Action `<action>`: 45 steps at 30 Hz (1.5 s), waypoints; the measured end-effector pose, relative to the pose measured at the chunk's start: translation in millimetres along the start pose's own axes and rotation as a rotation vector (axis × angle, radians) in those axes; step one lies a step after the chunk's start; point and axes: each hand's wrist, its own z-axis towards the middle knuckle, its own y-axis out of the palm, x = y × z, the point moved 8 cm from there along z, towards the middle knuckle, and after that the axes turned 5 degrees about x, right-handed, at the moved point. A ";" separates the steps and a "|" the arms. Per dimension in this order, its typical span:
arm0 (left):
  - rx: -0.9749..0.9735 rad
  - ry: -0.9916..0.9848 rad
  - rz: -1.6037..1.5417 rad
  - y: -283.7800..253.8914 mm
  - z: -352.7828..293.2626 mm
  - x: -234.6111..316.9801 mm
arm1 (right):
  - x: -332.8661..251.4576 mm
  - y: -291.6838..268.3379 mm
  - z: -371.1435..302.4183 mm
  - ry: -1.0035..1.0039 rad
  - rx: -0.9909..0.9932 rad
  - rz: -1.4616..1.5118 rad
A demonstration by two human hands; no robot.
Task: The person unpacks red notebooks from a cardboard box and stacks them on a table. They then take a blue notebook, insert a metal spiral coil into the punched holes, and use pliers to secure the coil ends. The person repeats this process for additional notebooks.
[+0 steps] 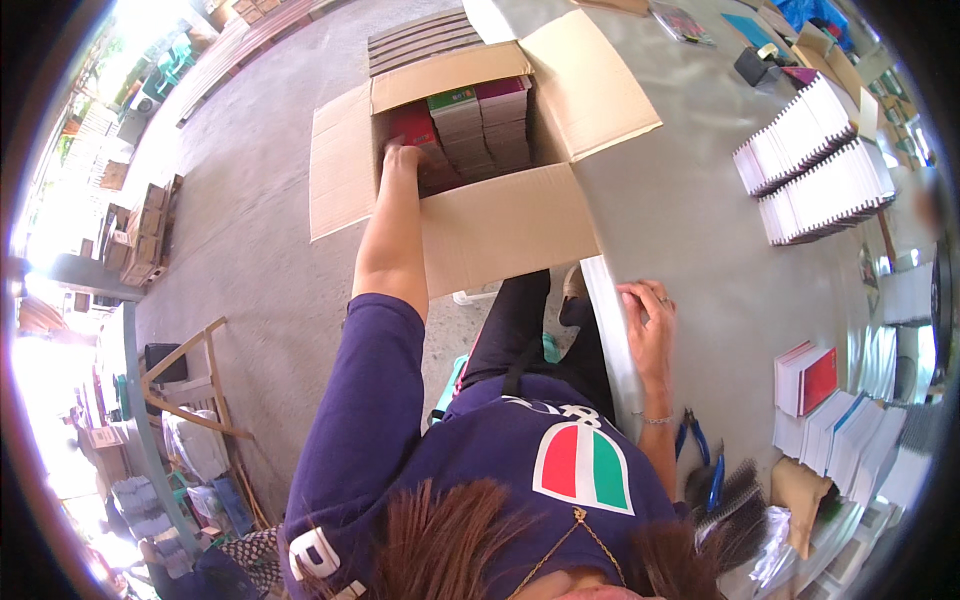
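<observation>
An open cardboard box stands in front of me, its flaps folded outward. Inside it, stacks of books or notebooks sit side by side; a red-covered one is at the left, next to a green-topped stack and a purple-topped one. My left hand reaches into the box's left side, against the red-covered stack; its fingers are mostly hidden, so I cannot tell its grip. My right hand rests at the grey table's near edge, fingers loosely bent and apart, holding nothing visible.
Two rows of spiral-bound books stand on the table at right. Blue-handled pliers, a red-covered book stack and white book stacks lie nearer. A tape dispenser sits farther back. Wooden pallets and a wooden frame are at left.
</observation>
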 end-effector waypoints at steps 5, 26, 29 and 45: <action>-0.034 0.012 -0.019 -1.7 16.0 10.7 | -2.1 1.9 0.8 -0.046 0.018 0.016; 0.025 -0.018 -0.020 27.0 -77.7 -16.5 | 4.1 -0.9 -3.1 -0.006 0.034 -0.001; -0.021 0.017 -0.068 22.7 -79.5 -10.2 | -2.3 -2.5 -1.9 -0.027 0.034 0.016; -0.283 0.067 -0.022 18.0 -323.8 38.5 | 0.3 -1.9 -2.7 -0.090 0.071 0.133</action>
